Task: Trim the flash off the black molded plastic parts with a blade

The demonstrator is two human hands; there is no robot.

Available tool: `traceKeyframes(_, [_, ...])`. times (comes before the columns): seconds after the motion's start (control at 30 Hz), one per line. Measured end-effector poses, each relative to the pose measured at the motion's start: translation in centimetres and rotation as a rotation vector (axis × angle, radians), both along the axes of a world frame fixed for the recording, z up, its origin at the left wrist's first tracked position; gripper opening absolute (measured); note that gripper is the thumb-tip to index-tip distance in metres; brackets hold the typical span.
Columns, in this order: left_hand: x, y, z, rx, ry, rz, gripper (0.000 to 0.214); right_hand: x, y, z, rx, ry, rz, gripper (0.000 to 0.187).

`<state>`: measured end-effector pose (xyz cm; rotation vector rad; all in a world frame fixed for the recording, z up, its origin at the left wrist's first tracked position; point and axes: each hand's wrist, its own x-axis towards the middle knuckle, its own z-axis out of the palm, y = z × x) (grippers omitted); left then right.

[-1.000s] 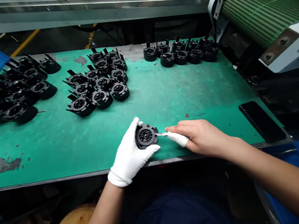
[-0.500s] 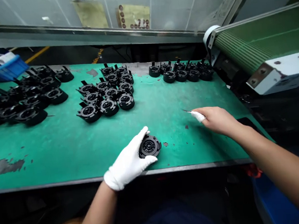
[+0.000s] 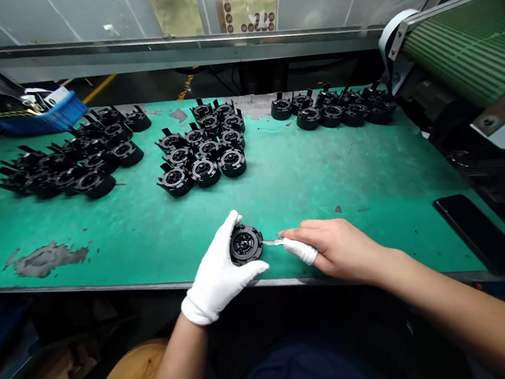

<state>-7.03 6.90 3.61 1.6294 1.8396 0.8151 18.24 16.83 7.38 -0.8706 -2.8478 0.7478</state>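
My left hand [image 3: 218,270], in a white glove, grips a round black plastic part [image 3: 244,244] at the near edge of the green mat [image 3: 323,177]. My bare right hand [image 3: 333,246], one finger wrapped in white tape, pinches a small metal blade [image 3: 272,242]. The blade's tip touches the right rim of the part.
Groups of the same black parts lie at the far left [image 3: 71,162], the middle [image 3: 204,149] and the far right [image 3: 334,107] of the mat. A blue bin [image 3: 44,117] stands at the back left, a black phone [image 3: 480,233] lies at the right edge, and a green conveyor [image 3: 466,44] rises beyond it.
My right hand, which had swung out to the right over the mat with the blade, has come back to the part's rim. My left hand kept its hold on the part.
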Motion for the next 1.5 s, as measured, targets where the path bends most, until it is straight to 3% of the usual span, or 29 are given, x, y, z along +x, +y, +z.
traceKeyframes(0.1, [0.7,0.0,-0.9,0.044,0.059,0.016,0.099,-2.0,-0.4,0.2,0.074,-0.087,0.015,0.039])
traceKeyframes(0.2, [0.2,0.1,-1.1,0.056,0.09,-0.019,0.097,-2.3,1.1,-0.2,0.164,-0.157,0.025,0.042])
traceKeyframes(0.27, [-0.2,0.1,-1.1,0.056,0.094,-0.035,0.094,-1.4,3.4,-0.6,0.213,-0.243,-0.058,0.041])
traceKeyframes(0.37, [-0.4,0.1,-0.9,0.044,0.087,-0.035,0.09,1.0,7.3,-0.7,0.263,-0.376,-0.321,0.038])
traceKeyframes(0.47, [-0.5,0.2,-0.6,0.028,0.061,-0.043,0.091,2.8,8.7,-0.2,0.263,-0.184,-0.385,0.04])
traceKeyframes(0.57, [-0.3,0.3,-0.1,-0.001,0.043,-0.093,0.092,2.8,6.5,0.2,0.134,0.02,-0.249,0.034])
traceKeyframes(0.7, [0.7,-0.1,0.2,-0.055,-0.007,-0.271,0.101,2.6,1.9,-0.8,-0.043,0.087,-0.042,0.041])
traceKeyframes(0.83, [2.1,-0.9,0.1,-0.081,-0.069,-0.275,0.097,3.6,-0.7,-2.0,-0.156,0.065,-0.014,0.042])
traceKeyframes(0.97, [4.2,-1.5,-0.3,-0.002,-0.078,-0.164,0.105,3.9,-1.4,-2.0,-0.131,0.017,-0.035,0.04])
traceKeyframes(1.13, [6.3,-1.4,-1.3,0.109,-0.04,-0.005,0.096,3.4,-1.8,-1.5,-0.044,-0.099,-0.035,0.041])
traceKeyframes(1.5, [7.0,-1.0,-2.7,0.288,0.051,0.062,0.094,2.6,-3.3,-1.0,0.027,-0.244,-0.115,0.053])
